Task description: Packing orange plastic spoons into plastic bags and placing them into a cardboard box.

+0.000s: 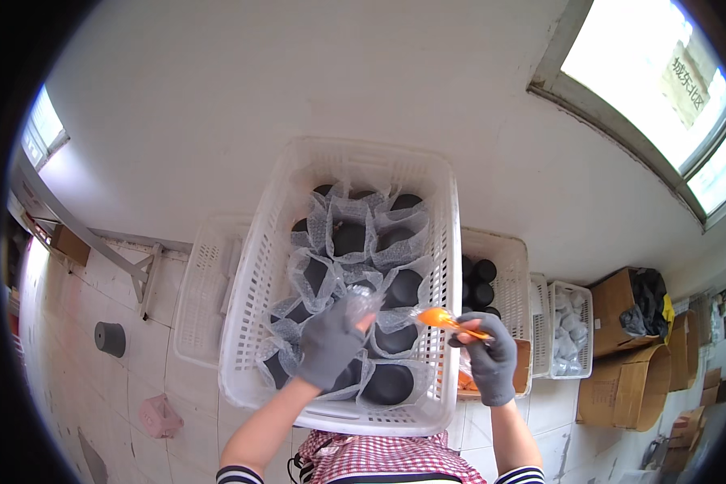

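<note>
A large white plastic basket (346, 416) stands before me, holding several black cylindrical pots (388, 383) in bubble-wrap bags (425, 381). Over its middle is my left hand (333, 342), in a grey glove with bare fingertips, closed on clear, crinkled plastic wrap (363, 302) that is partly blurred. My right hand (490, 357), gloved alike, is at the basket's right rim and pinches the thin end of an orange utensil (437, 317), which looks like a spoon, in clear film. The utensil's wide end points left, towards my left hand.
Behind on the right, a white crate (508, 266) holds black pots, beside an open cardboard box (523, 366) with orange items. Further right are a crate of plastic-wrapped things (572, 330) and large cartons (626, 387). A grey pot (109, 339) and pink stool (160, 416) stand at left.
</note>
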`<state>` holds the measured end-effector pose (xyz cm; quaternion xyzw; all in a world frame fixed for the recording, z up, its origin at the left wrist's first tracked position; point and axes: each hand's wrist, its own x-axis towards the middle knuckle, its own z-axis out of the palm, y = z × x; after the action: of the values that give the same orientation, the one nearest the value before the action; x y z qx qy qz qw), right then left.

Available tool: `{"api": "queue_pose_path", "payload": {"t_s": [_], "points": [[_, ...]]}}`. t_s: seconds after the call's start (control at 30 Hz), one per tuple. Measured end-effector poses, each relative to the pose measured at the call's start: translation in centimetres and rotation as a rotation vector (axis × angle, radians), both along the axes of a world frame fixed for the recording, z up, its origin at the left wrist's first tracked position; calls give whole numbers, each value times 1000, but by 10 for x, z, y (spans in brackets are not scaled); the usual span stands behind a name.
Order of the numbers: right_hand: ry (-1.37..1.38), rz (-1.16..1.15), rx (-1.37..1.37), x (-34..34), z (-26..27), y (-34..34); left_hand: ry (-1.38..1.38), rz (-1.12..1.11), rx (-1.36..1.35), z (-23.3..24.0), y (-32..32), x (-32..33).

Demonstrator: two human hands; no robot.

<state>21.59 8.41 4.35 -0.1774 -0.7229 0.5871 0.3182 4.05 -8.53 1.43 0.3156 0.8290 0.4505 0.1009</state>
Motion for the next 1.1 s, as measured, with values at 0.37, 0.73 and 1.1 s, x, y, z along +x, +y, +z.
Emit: {"api": "queue_pose_path", "payload": {"t_s": [0.37,0.73,1.1], "points": [[-473,523,908,-107,-61,42,40,23,-498,-114,99,-97],[-1259,559,883,-224,-164,52,-201,58,-276,-98,94,-95],[-1176,368,902,-204,-215,45,-903,-289,318,-28,40,-97]]}}
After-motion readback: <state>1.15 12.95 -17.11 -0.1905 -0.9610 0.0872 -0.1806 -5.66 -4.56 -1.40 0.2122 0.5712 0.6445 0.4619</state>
